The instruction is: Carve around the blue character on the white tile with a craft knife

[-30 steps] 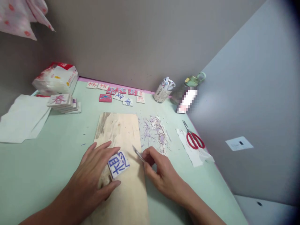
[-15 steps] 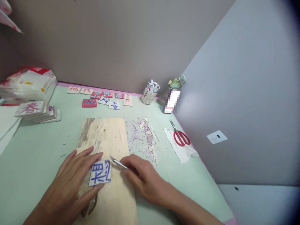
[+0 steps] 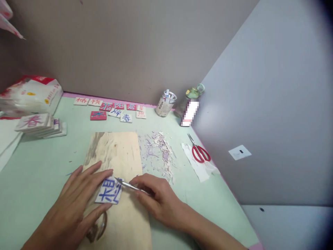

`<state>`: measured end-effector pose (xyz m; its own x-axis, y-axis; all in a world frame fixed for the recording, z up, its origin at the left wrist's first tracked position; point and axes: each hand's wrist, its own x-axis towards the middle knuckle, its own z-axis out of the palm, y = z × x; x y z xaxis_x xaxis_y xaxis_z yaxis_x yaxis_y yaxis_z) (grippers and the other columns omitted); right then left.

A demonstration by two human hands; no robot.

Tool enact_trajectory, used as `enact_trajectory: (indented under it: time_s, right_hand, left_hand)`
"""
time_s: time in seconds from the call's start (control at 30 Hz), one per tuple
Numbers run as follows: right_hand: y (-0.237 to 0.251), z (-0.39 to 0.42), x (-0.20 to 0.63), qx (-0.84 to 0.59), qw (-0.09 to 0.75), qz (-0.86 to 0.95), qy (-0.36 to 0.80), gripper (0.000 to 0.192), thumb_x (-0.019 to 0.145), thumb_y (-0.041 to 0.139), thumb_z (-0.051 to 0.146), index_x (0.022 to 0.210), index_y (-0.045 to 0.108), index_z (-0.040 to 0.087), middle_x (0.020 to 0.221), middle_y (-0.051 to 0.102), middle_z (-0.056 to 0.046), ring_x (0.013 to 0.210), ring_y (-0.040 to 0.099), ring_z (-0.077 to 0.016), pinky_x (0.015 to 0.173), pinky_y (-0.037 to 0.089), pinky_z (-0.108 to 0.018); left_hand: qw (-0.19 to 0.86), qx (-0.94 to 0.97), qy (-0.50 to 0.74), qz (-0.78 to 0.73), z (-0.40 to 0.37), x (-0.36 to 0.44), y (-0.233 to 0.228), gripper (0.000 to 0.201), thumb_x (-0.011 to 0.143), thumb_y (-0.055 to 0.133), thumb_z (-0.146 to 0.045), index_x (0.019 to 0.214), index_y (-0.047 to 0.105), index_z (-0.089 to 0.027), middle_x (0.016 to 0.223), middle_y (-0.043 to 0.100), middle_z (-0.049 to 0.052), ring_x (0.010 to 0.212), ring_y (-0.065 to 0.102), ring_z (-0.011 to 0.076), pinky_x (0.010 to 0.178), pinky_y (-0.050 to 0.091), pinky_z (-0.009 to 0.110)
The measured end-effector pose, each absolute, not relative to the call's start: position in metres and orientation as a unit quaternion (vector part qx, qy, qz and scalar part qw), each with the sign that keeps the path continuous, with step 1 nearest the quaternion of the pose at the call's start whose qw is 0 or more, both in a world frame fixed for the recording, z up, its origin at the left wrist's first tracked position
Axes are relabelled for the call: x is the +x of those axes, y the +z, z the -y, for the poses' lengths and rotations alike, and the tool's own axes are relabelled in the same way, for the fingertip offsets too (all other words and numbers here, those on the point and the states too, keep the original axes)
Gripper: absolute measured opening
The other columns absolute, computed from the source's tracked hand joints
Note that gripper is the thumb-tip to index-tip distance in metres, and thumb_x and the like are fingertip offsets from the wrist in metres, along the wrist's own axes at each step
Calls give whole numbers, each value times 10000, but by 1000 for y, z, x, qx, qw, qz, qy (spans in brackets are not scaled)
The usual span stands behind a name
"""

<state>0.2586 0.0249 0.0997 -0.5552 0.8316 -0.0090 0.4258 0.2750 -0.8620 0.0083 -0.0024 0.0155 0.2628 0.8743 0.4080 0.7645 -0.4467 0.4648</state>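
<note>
My left hand [image 3: 71, 203] presses a small white tile with blue characters [image 3: 109, 190] flat on a pale wooden board [image 3: 114, 152], fingers along its left and lower edges. My right hand [image 3: 158, 198] grips a thin metal craft knife [image 3: 127, 185]. The blade tip touches the tile's upper right corner.
A heap of pale shavings [image 3: 158, 152] lies right of the board. Red scissors [image 3: 199, 152] rest on a paper scrap. A row of lettered tiles [image 3: 114, 109], a stack of tiles [image 3: 39, 124], a tissue pack [image 3: 30, 93], a cup [image 3: 164, 103] and a bottle [image 3: 191, 99] stand at the back.
The view has shifted right, so everything sits further left in frame. My right hand brought the knife tip from beside the tile onto its corner. The tile turned slightly under my left hand.
</note>
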Motion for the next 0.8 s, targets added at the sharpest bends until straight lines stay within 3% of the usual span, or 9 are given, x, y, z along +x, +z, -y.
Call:
enact_trajectory:
  time_s: [0.2, 0.33, 0.53, 0.63, 0.8]
  right_hand:
    - [100, -26, 262, -397, 170, 814, 388, 295, 937, 541, 185, 1194, 681, 222, 940, 643, -34, 799, 594, -132, 727, 468, -259]
    - [100, -25, 263, -385, 120, 851, 336, 311, 974, 505, 235, 1246, 656, 242, 978, 622, -54, 808, 593, -151, 708, 470, -275]
    - [103, -27, 265, -394, 133, 845, 335, 309, 972, 502, 212, 1239, 654, 232, 983, 618, -49, 805, 591, -144, 703, 459, -273]
    - [103, -27, 265, -383, 121, 848, 345, 289, 980, 505, 223, 1221, 664, 253, 984, 615, -45, 802, 590, -144, 694, 453, -271]
    - [101, -28, 266, -395, 135, 845, 335, 262, 994, 494, 233, 1176, 683, 240, 937, 601, -40, 783, 574, -141, 668, 433, -266]
  left_hand:
    - [72, 791, 286, -536, 4, 9, 21, 704, 865, 545, -610, 1455, 355, -276, 1411, 551, 121, 1449, 343, 382, 1174, 247, 658]
    - [69, 797, 279, -532, 4, 10, 22, 620, 900, 533, -511, 1444, 352, -274, 1385, 575, 105, 1423, 391, 365, 1188, 230, 635]
    - [76, 798, 265, -536, 7, 14, 30, 573, 928, 499, -413, 1458, 348, -255, 1488, 501, 98, 1460, 343, 325, 1211, 212, 576]
    - [80, 795, 258, -543, 9, 17, 36, 611, 914, 558, -440, 1448, 343, -234, 1463, 522, 105, 1459, 341, 315, 1219, 195, 558]
    - [87, 800, 248, -540, 9, 17, 41, 532, 931, 506, -295, 1435, 347, -238, 1424, 551, 61, 1460, 332, 253, 1237, 158, 509]
